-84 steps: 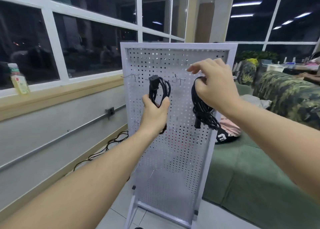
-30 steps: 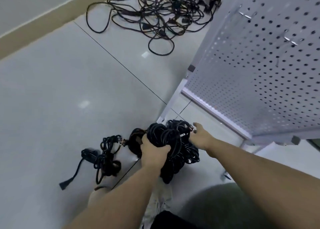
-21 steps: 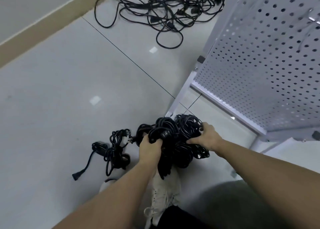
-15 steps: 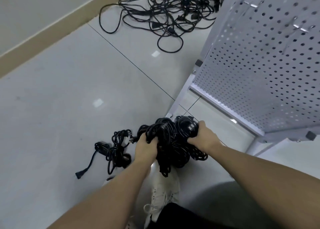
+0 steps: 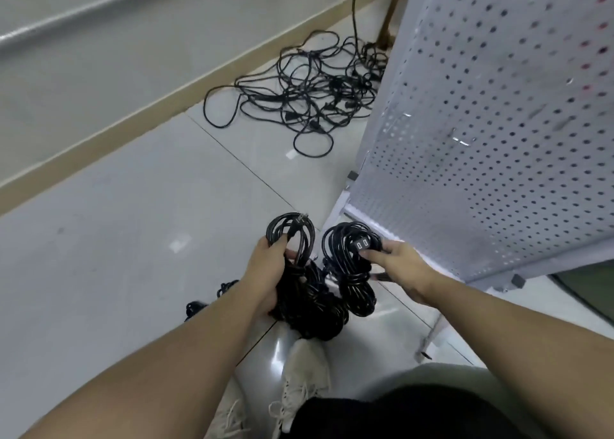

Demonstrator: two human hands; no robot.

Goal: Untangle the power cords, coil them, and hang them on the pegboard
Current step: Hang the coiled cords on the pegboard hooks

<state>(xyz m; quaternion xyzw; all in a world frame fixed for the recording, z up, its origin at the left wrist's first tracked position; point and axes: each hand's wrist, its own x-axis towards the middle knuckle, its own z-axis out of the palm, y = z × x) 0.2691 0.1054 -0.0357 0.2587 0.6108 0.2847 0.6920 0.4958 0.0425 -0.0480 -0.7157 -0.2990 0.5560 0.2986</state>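
My left hand grips a bunch of black coiled cords; one loop with a plug stands up above my fingers. My right hand holds a separate coiled black cord and my thumb presses its two-slot connector. Both bundles hang above the floor in front of the foot of the white pegboard, which fills the right side. A tangled pile of black cords lies on the floor further away by the wall.
Part of another black cord lies on the grey tiles, half hidden behind my left forearm. My white shoes are below the bundles. The pegboard's stand leg reaches out at right. A beige skirting runs along the wall.
I took my hands off the hung cords and bent down to the floor pile. In the last second the single clump was lifted and split into two bundles, one per hand.
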